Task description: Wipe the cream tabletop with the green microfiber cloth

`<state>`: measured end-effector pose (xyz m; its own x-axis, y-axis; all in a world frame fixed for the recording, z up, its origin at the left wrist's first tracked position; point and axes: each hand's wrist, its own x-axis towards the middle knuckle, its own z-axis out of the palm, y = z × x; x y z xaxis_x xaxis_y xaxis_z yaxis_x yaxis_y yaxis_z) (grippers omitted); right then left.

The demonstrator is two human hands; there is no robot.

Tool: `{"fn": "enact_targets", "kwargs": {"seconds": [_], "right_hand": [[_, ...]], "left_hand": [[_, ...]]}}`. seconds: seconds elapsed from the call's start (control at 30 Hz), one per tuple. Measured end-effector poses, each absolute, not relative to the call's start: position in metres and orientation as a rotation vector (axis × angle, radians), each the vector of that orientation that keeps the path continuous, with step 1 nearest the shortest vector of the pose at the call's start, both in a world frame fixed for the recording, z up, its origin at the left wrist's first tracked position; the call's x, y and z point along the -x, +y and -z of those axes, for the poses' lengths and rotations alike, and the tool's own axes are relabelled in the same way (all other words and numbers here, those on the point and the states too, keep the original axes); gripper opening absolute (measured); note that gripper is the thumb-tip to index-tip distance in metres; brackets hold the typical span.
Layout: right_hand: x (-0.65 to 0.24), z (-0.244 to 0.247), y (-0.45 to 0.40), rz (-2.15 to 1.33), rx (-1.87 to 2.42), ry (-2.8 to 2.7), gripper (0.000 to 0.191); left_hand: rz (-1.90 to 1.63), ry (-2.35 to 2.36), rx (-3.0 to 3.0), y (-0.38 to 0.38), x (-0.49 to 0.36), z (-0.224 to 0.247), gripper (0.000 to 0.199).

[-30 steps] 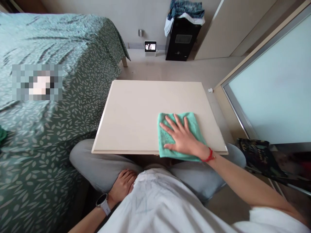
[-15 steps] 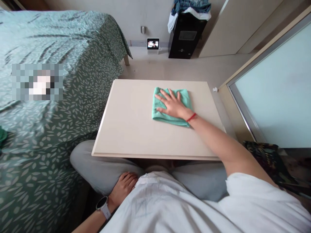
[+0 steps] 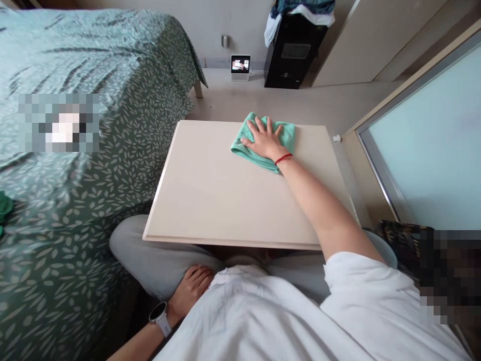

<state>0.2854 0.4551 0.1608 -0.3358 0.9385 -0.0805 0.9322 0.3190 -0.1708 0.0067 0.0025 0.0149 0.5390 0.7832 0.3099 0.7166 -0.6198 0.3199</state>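
Head view, looking down: a green leaf-print bedcover [image 3: 112, 165] spreads along the left, beside a cream rectangular board [image 3: 210, 200] set over crossed grey-trousered legs [image 3: 150, 250]. A crumpled teal microfibre cloth [image 3: 287, 135] lies at the board's far edge, slightly overhanging it. The right hand [image 3: 264, 141] presses flat on the cloth, fingers spread, a thin red cord [image 3: 283, 159] at its wrist. Below the board, the left hand [image 3: 191, 290], with a white smartwatch [image 3: 159, 317], rests against the leg; a white shirt [image 3: 248, 321] partly hides it, so whether it is curled shut is hard to tell.

Leaf-print bedspread [image 3: 75, 210], black tower case [image 3: 295, 52] (clothes [image 3: 300, 9] on top), small screen [image 3: 240, 66]
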Motion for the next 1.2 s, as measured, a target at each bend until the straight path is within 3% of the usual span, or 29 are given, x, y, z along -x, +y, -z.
{"fn": "enact_targets", "kwargs": {"seconds": [0.53,0.77,1.0,1.2], "right_hand": [[-0.279,-0.161,0.184,-0.288,1.109,-2.915,0.098],[-0.249,-0.17,0.28,-0.334,1.154,-2.888,0.084],[-0.207,-0.177,0.431,-0.427,1.453,-2.744,0.084],[-0.191,-0.175,0.484,-0.403,1.596,-2.58,0.084]], "left_hand": [[-0.662,1.28,-2.628,0.004,-0.007,-0.014,0.051],[-0.665,1.283,-2.605,0.004,-0.008,-0.02,0.049],[-0.693,1.317,-2.591,0.001,-0.009,-0.016,0.044],[-0.666,1.309,-2.601,0.0,-0.008,-0.014,0.041]]}}
